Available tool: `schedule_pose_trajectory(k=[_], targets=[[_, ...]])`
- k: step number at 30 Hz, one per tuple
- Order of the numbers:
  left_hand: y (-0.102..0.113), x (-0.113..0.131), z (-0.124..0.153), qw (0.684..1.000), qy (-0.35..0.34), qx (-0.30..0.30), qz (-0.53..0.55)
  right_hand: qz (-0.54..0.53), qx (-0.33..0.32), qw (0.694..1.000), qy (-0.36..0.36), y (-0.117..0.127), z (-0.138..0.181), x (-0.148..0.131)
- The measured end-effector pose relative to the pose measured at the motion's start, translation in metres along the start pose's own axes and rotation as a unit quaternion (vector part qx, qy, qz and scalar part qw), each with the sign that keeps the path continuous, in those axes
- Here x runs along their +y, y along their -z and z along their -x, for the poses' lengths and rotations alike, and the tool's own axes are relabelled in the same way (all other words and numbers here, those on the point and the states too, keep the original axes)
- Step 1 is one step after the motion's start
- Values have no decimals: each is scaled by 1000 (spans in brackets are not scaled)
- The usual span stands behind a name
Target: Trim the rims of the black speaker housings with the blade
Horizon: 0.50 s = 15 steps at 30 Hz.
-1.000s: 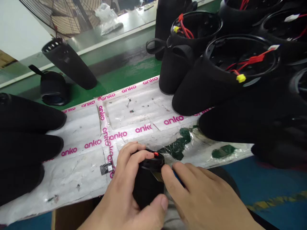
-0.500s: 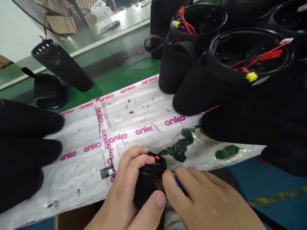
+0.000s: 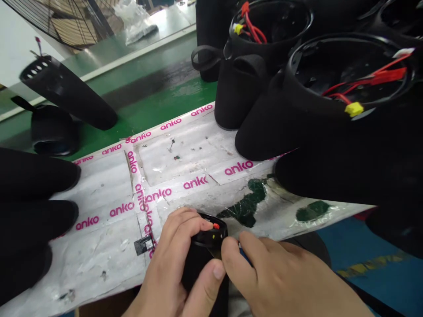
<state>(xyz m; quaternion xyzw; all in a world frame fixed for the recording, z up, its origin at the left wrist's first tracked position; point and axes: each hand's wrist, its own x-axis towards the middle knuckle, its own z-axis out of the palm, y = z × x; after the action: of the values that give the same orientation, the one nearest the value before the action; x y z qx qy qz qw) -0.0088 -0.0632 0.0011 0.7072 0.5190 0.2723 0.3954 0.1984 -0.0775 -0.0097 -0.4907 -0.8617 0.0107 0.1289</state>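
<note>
Near the table's front edge, my left hand [image 3: 178, 259] is closed round a black fabric-covered cylindrical speaker housing [image 3: 205, 273]. Its fingers hook over the open rim, the thumb lies along the side. Inside the rim shows a red connector [image 3: 216, 226]. Against the housing's right side, just under the rim, my right hand [image 3: 267, 268] pinches a slim blue-handled tool [image 3: 246, 256]. A thin flat blade seems to reach from its fingers to the housing; most of the tool is hidden, and its exact kind cannot be told.
Larger open housings [image 3: 350, 70] with red wires and yellow plugs stand at the right. More black cylinders [image 3: 36, 174] lie at the left. A slotted black tube [image 3: 72, 92] leans at the back left. A small black label [image 3: 143, 245] lies on the taped white table cover [image 3: 175, 163].
The view has shifted slightly. My left fingers sit a little differently on the rim, and the red connector inside shows differently. Both hands keep their grips.
</note>
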Motion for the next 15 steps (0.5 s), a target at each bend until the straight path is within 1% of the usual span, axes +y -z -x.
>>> schedule_pose_trajectory(k=[2,5,7,8,10,13,14,15], targets=[[0,1,-1,1000,22,0,3,-41,-17,999,-2,1,-5,5],[-1,3,-2,999,32,-2,3,-109,-68,992,3,5,-16,10],[-3,4,-3,1000,28,1,-1,-119,-102,988,13,7,-22,12],[-4,4,-3,1000,27,4,-6,-110,-109,988,17,7,-24,12],[-5,5,-4,1000,18,3,-20,-98,-104,989,25,9,-23,14],[-2,4,-3,999,-11,-38,-36,-85,-48,995,22,17,-8,19],[0,4,-2,999,-6,-40,-35,-65,-35,997,21,22,0,22],[1,4,0,999,13,-30,-28,-30,-19,999,10,28,9,25]])
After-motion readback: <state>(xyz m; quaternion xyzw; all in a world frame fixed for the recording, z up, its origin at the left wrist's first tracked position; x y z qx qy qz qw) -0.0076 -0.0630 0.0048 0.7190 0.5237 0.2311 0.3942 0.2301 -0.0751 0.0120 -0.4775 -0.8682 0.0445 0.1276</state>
